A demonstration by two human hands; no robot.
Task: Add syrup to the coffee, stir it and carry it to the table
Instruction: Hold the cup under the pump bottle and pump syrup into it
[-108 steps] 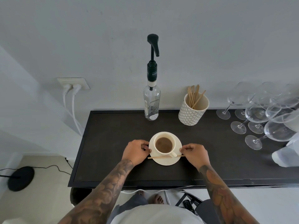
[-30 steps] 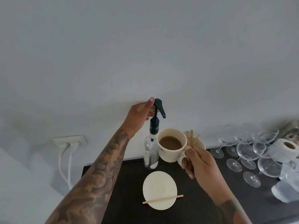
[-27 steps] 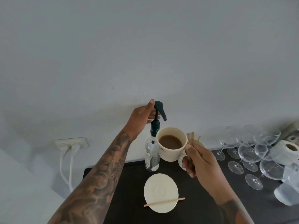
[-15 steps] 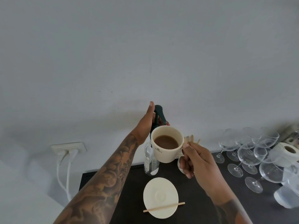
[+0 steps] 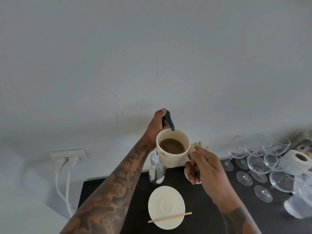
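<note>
My right hand (image 5: 205,168) holds the cream coffee cup (image 5: 171,156) by its handle, lifted up under the dark pump spout (image 5: 169,120) of the clear syrup bottle (image 5: 157,172). The cup has brown coffee in it and hides most of the bottle's neck. My left hand (image 5: 156,125) wraps around the pump head, thumb on top. Below, the empty cream saucer (image 5: 166,206) lies on the black counter (image 5: 207,211) with a wooden stir stick (image 5: 169,217) across its near edge.
Several wine glasses (image 5: 258,159) crowd the counter's right side, with a paper roll (image 5: 297,159) and a clear plastic container (image 5: 298,206) beyond them. Stir sticks in a cup peek out behind my right hand. A wall socket with two white cables (image 5: 68,157) sits at the left.
My right hand has lifted the cup from the saucer and raised it under the spout. My left hand has closed over the pump head. The saucer and stick stay on the counter.
</note>
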